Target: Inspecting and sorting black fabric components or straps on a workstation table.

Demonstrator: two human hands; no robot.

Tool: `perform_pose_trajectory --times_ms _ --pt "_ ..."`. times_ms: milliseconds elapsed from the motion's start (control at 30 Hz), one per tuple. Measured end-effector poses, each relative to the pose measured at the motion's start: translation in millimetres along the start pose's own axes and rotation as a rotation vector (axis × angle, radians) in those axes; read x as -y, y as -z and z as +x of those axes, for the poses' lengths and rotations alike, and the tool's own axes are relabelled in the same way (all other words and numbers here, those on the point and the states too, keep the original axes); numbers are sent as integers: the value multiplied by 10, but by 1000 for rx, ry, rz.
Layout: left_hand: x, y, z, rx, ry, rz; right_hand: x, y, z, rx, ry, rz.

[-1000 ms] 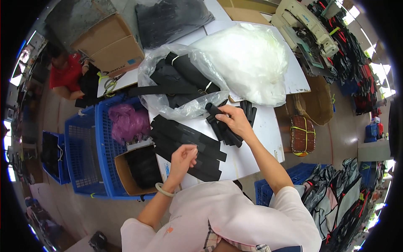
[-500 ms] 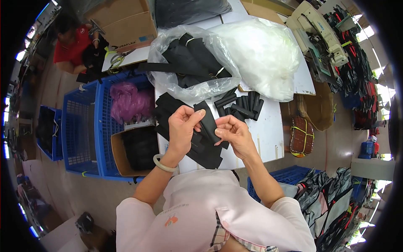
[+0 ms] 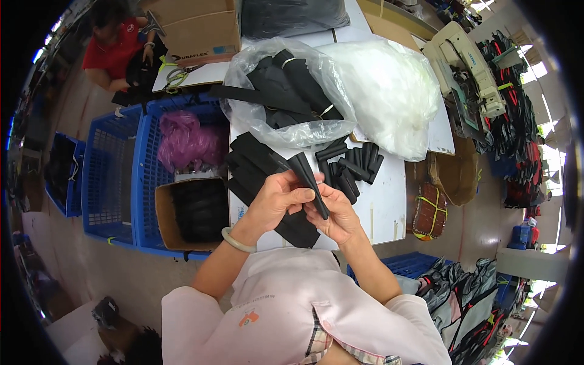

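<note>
Between my hands is a black fabric strip (image 3: 305, 174), curled lengthwise into a tapering tube that is wider at its far end. My left hand (image 3: 278, 199) grips its left side, with the thumb pressed on the near part. On the other side my right hand (image 3: 333, 214) pinches the narrow near end. Below and left of my hands, flat black strips (image 3: 248, 159) lie spread on the white table (image 3: 389, 204). Several small black tubes (image 3: 359, 159) are heaped just beyond my right hand. Part of the curled strip is hidden by my fingers.
A clear plastic bag (image 3: 286, 135) of black strip bundles and a stuffed white bag (image 3: 389, 91) stand behind. Blue crates (image 3: 141, 182) and an open carton (image 3: 163, 216) flank the table's left. A sewing machine (image 3: 465, 67) is far right; a person in red (image 3: 112, 55) works far left.
The strip, flatter before, is now curled into a tube. My left hand has shifted right and nearer, and my right hand has moved slightly nearer along the strip. The whole view has shifted a little.
</note>
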State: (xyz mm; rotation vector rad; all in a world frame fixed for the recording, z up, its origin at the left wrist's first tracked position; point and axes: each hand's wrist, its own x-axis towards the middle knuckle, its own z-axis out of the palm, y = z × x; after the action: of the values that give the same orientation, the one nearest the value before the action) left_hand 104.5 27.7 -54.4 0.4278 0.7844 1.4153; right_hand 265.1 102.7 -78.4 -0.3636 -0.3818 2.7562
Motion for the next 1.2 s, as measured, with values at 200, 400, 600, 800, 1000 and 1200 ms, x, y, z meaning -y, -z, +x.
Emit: perform_pose_trajectory --times_ms 200,400,600,800,1000,1200 --pt "-94 -47 -30 -109 -10 289 266 -185 25 -315 236 -674" --pt "-89 -55 -46 14 86 427 549 -473 155 -209 111 -1161" --pt "-96 174 -35 -121 134 407 447 -224 195 -276 107 -1031" --pt "-51 408 103 -344 -189 -254 96 -89 559 -528 393 -742" --pt "142 585 422 -556 -265 -376 105 54 1117 -403 166 -853" --pt "-43 988 504 -514 -214 -304 688 532 2252 -253 803 -2249"
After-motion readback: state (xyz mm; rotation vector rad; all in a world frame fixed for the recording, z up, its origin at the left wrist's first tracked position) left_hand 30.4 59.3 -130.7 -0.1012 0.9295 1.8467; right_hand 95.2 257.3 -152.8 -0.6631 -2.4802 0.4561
